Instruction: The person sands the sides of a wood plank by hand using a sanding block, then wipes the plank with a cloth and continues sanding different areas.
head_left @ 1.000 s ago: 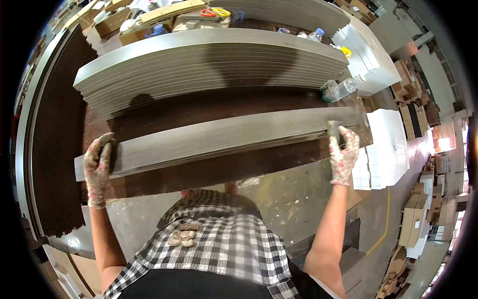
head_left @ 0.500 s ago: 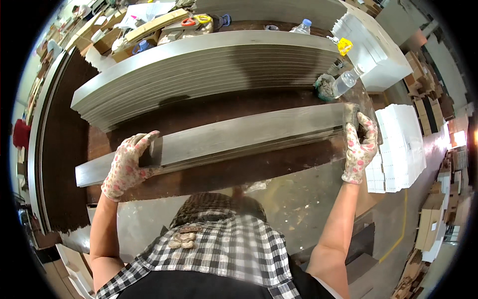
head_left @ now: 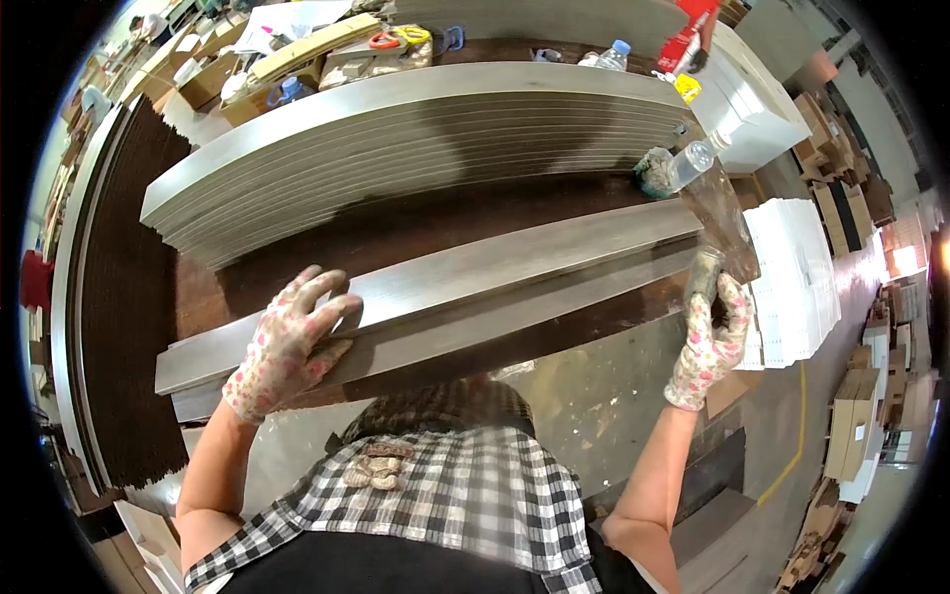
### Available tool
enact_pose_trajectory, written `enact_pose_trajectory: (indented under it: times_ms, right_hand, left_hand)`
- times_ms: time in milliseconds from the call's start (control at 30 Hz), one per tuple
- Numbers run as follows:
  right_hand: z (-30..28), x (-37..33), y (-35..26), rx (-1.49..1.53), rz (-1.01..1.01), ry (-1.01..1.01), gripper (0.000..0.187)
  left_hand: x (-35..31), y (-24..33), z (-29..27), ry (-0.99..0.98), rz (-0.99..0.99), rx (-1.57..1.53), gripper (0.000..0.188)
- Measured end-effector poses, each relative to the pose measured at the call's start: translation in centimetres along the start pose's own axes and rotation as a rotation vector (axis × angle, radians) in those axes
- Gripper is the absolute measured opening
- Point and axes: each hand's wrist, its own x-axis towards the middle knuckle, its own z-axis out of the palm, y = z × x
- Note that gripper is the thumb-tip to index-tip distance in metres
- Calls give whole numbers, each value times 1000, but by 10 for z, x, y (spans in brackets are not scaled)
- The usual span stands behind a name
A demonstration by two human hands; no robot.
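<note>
A long grey metal-looking strip (head_left: 475, 272) lies slantwise across the dark brown table on top of another grey strip (head_left: 534, 307), whose near side shows below it. My left hand (head_left: 287, 351), in a floral-patterned glove, grips the strip's left part, with bent fingers over the top and the thumb along the near side. Past the strip's right end, my right hand (head_left: 714, 342), gloved alike, is closed round a worn grey-brown pad or roll (head_left: 705, 272). Its exact kind is unclear. This hand is apart from the strip.
Behind lies a tall stack of grey strips (head_left: 426, 139); another stack (head_left: 74, 297) stands at left. A clear bottle (head_left: 693, 163) leans by a crumpled rag (head_left: 653, 173). White stacked sheets (head_left: 792, 282) are at right. Scissors (head_left: 411, 37) and boxes lie at the back.
My right hand has come nearer with the pad, off the strip's end. The lower strip now shows more. My left hand has shifted slightly right. Something red has appeared at the back right.
</note>
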Motion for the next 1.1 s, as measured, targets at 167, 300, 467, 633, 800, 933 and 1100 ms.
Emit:
enact_pose_trajectory:
  times_ms: [167,300,467,633,800,933,1100]
  right_hand:
    - [78,-31,-9,173,-3,10,41]
    - [112,-35,1,-14,-148,51,44]
    - [125,-33,2,-125,-110,123,51]
    - [134,-37,-3,-37,4,142,54]
    - [133,-36,-7,-121,-47,115,55]
    - [134,-41,-15,-166,-56,57,56]
    - [126,-47,-6,-71,66,1,53]
  left_hand:
    - [15,-7,-2,-56,-85,-28,73]
    - [15,-17,-4,-42,-74,13,81]
    - [7,-3,-19,12,-137,66,85]
    - [-18,7,6,-20,-96,2,101]
    - [-15,18,8,-147,-123,245,103]
    - [-15,-5,14,37,-91,167,88]
    - [-15,-14,10,49,-99,111,89]
